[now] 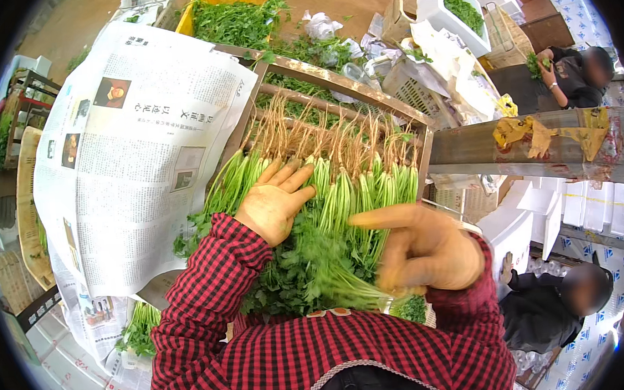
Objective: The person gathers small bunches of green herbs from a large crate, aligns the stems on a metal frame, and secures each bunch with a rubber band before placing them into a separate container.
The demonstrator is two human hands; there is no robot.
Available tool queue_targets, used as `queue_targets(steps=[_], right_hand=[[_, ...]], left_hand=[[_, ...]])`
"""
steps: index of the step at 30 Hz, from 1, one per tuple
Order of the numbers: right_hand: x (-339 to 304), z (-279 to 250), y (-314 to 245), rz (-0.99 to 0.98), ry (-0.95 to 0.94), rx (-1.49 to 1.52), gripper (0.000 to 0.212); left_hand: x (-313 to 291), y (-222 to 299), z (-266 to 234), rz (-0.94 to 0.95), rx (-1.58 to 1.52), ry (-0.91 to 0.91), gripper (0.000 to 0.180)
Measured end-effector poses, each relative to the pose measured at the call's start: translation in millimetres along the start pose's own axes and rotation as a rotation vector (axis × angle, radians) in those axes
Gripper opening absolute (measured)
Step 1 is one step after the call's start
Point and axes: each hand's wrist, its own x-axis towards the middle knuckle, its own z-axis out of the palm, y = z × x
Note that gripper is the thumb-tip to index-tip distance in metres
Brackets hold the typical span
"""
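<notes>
My left hand point(277, 201) lies flat with fingers spread on a row of coriander point(337, 197). The stems stand side by side, brown roots pointing away from me and dark leaves toward me. They rest in a rusty metal frame point(374, 97). On the near right, my right hand point(433, 252) is closed around the stem end of a small coriander bunch point(352, 287), its index finger stretched out to the left. That bunch, blurred by motion, hangs over the leaves of the row. Large newspaper sheets point(144, 144) drape over the frame's left side.
A yellow crate point(186, 22) of loose greens stands beyond the frame. At the far right are a white foam box point(425, 2) with greens and a metal beam point(459, 150). Two people work on the right; the farther person's hand point(548, 73) holds greens.
</notes>
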Motion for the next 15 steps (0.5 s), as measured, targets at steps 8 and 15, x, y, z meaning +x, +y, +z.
queue_targets(steps=[8,15], right_hand=[[53.6,-111.6,-84.9,-0.827,1.212,-0.872,0.05],[112.7,-59.1,64.9,-0.76,0.658,-1.064,0.039]], left_hand=[[1.0,7.7,2.5,-0.009,-0.065,0.138,0.044],[-36.0,48.6,-16.0,-0.604,-0.077,0.229,0.1]])
